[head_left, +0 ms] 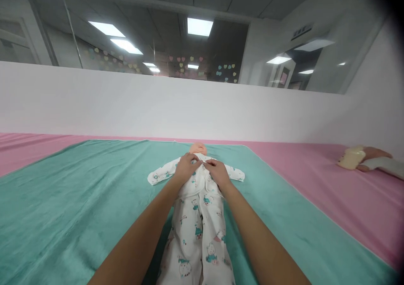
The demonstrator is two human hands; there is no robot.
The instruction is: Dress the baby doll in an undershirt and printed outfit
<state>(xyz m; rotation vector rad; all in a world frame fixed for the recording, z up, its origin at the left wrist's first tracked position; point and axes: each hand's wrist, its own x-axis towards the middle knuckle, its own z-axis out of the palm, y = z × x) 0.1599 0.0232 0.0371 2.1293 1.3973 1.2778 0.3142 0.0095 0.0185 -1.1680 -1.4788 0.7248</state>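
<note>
A baby doll [198, 148] lies on its back, its head at the far end. It wears a white jacket [193, 188] and white trousers [186, 226] printed with small animals. Its sleeves spread out to both sides. My left hand [187, 167] rests on the doll's upper chest, thumb and fingertips closed on the jacket's front edge near the neck. Facing it, my right hand [217, 171] pinches the other front edge. The fingertips of both hands nearly meet; any fastener between them is too small to make out. Below my hands the jacket's front edges part slightly.
A teal blanket [94, 201] lies under the doll, over a pink sheet [341, 192]. On the right sit a pale yellow object [351, 157] and a skin-coloured shape with a white covering, unclear. A low white wall [158, 104] with glass above stands behind.
</note>
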